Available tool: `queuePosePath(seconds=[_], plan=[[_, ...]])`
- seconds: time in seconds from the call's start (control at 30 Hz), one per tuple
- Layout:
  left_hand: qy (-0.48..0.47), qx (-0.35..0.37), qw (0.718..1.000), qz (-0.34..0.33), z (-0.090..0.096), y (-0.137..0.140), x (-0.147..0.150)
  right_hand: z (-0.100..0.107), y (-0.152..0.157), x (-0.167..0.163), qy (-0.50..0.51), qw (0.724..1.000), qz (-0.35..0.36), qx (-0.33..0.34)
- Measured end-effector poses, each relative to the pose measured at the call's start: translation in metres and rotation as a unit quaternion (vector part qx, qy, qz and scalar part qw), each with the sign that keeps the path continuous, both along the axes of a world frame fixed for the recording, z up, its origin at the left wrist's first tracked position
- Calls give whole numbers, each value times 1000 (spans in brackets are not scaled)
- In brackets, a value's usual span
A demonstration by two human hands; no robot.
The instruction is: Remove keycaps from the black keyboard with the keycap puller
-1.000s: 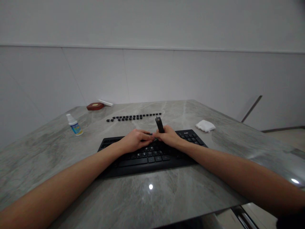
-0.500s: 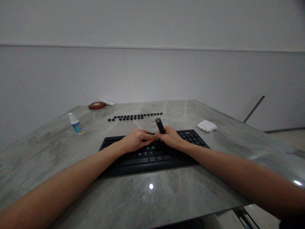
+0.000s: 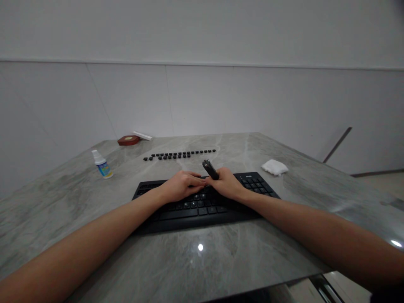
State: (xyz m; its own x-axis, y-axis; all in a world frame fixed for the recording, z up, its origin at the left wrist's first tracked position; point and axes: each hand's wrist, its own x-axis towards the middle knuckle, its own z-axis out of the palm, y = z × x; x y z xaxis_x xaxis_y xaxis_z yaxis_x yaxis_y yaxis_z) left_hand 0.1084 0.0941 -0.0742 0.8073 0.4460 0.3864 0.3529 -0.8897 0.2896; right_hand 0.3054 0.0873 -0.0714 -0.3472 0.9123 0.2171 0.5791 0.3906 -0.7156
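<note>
A black sleeve is ending on the right forearm near the lower right corner. The left forearm is showing bare at lower left, while the left hand and right hand are showing bare near the centre.

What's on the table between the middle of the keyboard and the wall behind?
Two rows of loose black keycaps lie between the keyboard and the wall, in the head view.
</note>
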Motion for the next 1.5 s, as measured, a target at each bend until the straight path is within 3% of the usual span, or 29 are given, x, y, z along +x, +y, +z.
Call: queuePosePath(seconds=[0.3,0.57,0.73,1.1,1.5], plan=[[-27,-42,999,-5,2,-1,-1,-4,4,3,-16,1000,5,-3],[-83,-91,986,113,-3,6,-5,-3,3,5,-18,999,33,-2],[-80,-78,990,80,-2,6,-3,-4,5,5,-14,999,41,6],[-95,-116,985,83,-8,14,-4,-5,6,3,-35,996,55,55],[-109,-204,959,161,-8,19,-2,-6,7,2,-27,996,46,69]])
